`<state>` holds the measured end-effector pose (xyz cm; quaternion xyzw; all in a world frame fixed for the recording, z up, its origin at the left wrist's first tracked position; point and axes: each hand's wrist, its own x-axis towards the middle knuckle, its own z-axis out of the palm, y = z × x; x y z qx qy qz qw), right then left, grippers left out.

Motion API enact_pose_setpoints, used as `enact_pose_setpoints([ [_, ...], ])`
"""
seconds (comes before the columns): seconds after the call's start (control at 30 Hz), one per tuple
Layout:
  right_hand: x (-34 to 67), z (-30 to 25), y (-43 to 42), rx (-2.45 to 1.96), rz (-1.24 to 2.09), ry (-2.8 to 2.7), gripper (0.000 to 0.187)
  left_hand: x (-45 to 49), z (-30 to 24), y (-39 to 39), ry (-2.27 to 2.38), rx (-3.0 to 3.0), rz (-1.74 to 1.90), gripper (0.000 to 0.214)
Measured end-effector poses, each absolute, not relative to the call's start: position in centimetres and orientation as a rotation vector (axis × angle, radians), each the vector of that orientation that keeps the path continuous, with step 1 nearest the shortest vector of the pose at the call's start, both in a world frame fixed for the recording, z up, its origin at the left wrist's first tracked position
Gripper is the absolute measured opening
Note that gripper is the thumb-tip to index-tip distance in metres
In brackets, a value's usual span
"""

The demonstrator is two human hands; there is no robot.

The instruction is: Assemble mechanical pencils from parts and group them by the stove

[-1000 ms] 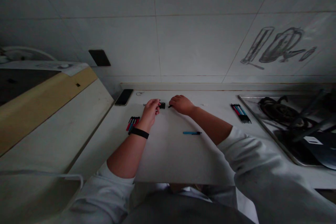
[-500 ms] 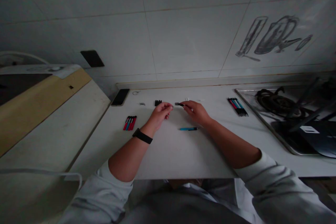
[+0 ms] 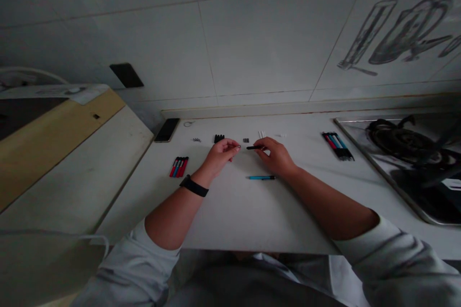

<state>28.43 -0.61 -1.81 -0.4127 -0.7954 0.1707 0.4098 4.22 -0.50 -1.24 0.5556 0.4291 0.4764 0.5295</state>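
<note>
My left hand (image 3: 224,152) pinches a tiny piece at its fingertips, too small to make out. Facing it across a narrow gap, my right hand (image 3: 274,155) grips a slim black pen part (image 3: 254,147) that points left. Just beyond the gap lies a small cluster of black pieces (image 3: 246,140). Several black rubbery-looking tubes (image 3: 219,138) are behind my left hand, and thin white sticks (image 3: 261,134) stand out behind my right. A blue pen (image 3: 261,178) lies on the white counter (image 3: 252,216), nearer to me than both hands.
Red and blue pen barrels (image 3: 179,167) lie at left, with small metal springs (image 3: 196,139) and a phone (image 3: 167,130) behind. Several pens (image 3: 337,146) lie at right, beside a gas stove (image 3: 399,153). A tiled wall (image 3: 259,48) bounds the back.
The black pen part has come away from the small black cluster, toward me, and now shows more plainly. My left hand keeps its pinch. The view has shifted slightly.
</note>
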Motion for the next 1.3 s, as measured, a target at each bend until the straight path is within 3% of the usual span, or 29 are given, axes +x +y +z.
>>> enact_pose_setpoints([
  [0.4,27.89,-1.16,-1.35,-0.997,0.373,-2.024,0.017,4.22,-0.54,-1.00,1.102,1.680,1.120,0.017],
  [1.3,27.73,-0.99,-1.68,-0.875,0.289,-2.049,0.011,4.58,-1.10,-1.04,1.146,1.848,0.961,0.029],
])
